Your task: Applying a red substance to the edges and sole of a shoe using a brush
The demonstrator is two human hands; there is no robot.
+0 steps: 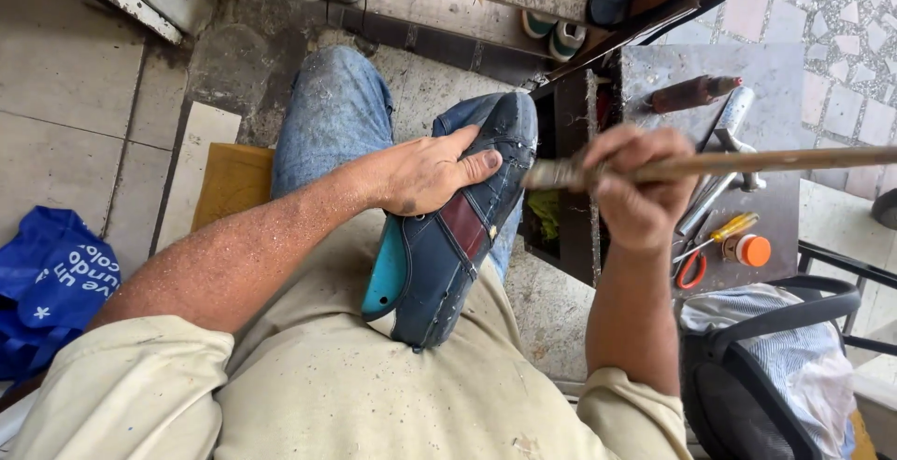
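1. Floor [75, 96] – grey tile and stained concrete, open to my left and ahead of my knee. A cream board and a yellowish board [234, 180] lie flat beside my left thigh.
2. Work stand [775, 77] on my right – grey top, with a dark open compartment [561, 142] along its near-left edge. That edge sits just beside my right knee; little room there.
3. Black chair [775, 329] at lower right, striped cloth on the seat, close to my right elbow.
4. Blue bag [56, 283] at lower left, well apart from the work.
5. Shoe [448, 236] – dark navy with a maroon panel and a teal lining, resting on my lap against my jeans [336, 114]. Long axis runs diagonally: toe up-right toward the stand, heel down-left against my shirt. Upper faces me.
6. Left hand [425, 175] – clamped over the front of the shoe, palm down, thumb pressed flat on the upper near the toe.
7. Right hand [640, 189] – fist closed around a long wooden-handled brush [747, 163]. Handle runs near-horizontal off to the right; bristle end points left, just beside the shoe's toe. Contact – cannot tell.
8. On the stand top: metal tools [733, 114], scissors with orange handles [691, 268], a yellow-handled screwdriver [729, 228], an orange-capped jar [750, 250].
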